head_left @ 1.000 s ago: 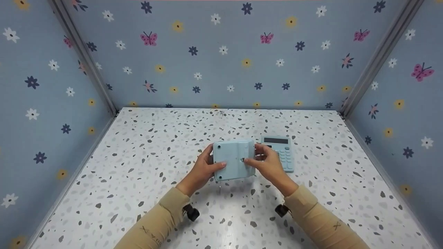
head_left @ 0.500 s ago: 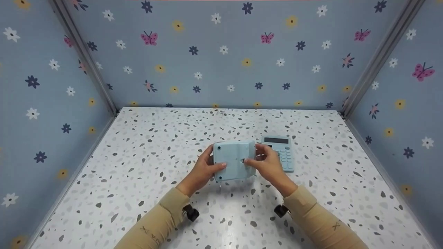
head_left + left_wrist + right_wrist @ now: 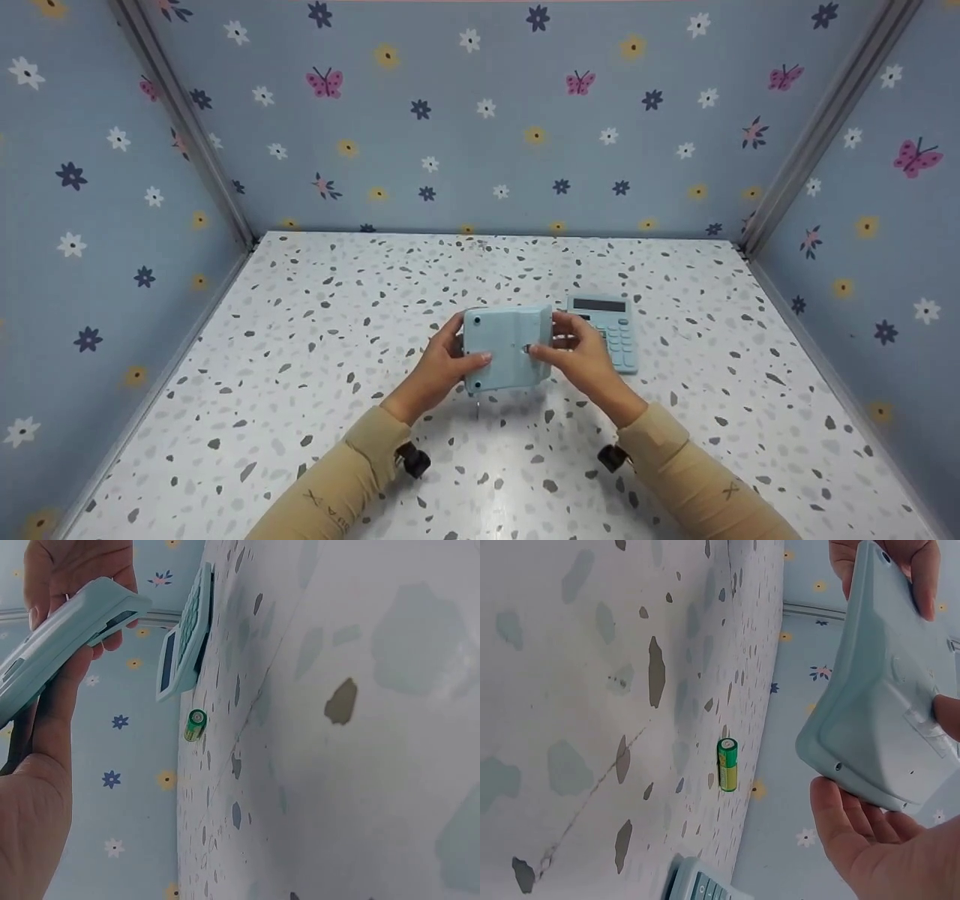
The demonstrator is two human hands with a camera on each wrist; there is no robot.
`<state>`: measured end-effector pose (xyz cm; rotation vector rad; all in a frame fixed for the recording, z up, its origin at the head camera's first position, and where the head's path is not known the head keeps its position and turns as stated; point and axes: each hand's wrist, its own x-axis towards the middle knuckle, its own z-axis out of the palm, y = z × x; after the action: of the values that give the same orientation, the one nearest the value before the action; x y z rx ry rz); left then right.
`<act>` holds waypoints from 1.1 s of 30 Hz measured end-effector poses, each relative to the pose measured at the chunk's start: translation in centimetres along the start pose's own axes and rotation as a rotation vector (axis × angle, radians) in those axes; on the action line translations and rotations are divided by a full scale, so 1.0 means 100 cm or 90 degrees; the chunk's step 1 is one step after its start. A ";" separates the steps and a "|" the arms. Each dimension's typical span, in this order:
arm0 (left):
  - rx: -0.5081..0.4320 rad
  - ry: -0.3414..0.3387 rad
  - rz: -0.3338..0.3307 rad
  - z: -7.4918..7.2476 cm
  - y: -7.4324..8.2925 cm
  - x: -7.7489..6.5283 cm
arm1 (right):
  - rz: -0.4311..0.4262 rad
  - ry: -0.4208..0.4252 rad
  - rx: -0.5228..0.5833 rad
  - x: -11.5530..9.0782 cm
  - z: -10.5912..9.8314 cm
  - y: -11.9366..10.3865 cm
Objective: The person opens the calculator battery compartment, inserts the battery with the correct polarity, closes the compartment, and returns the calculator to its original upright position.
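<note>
Both hands hold a light blue calculator [image 3: 496, 345] above the table, its back turned up toward the head camera. My left hand [image 3: 439, 366] grips the end with the small dark feet, thumb on the back and fingers underneath. At the other end my right hand [image 3: 589, 356] grips it, its thumb pressing at a small notch by the raised section of the back. A dark display shows on its underside in the left wrist view. A green and yellow battery [image 3: 727, 765] stands upright on the table, hidden from the head camera.
A second light blue calculator [image 3: 621, 346] lies face up on the speckled table [image 3: 360, 300], just beyond my right hand. Flower-patterned panels [image 3: 480, 135] enclose the table at the back and both sides.
Almost nothing differs. The held calculator tilts very slightly between the frames, while both hands keep their grip and my right thumb stays at the notch.
</note>
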<state>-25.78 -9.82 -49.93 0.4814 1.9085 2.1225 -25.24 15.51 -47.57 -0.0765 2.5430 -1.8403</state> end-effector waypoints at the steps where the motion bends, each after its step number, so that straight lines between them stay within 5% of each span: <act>1: 0.007 -0.001 0.003 0.000 0.000 0.000 | 0.000 -0.003 0.004 0.000 0.000 0.001; 20: 0.125 -0.027 0.059 0.000 0.002 -0.003 | -0.038 -0.071 -0.061 0.002 -0.017 0.006; 33: 0.227 -0.074 0.119 0.009 0.009 -0.008 | 0.023 -0.106 -0.029 0.002 -0.026 -0.003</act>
<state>-24.64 -9.39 -49.04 0.8648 2.2571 1.8085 -25.49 17.86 -46.51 -0.1745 2.4573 -1.6862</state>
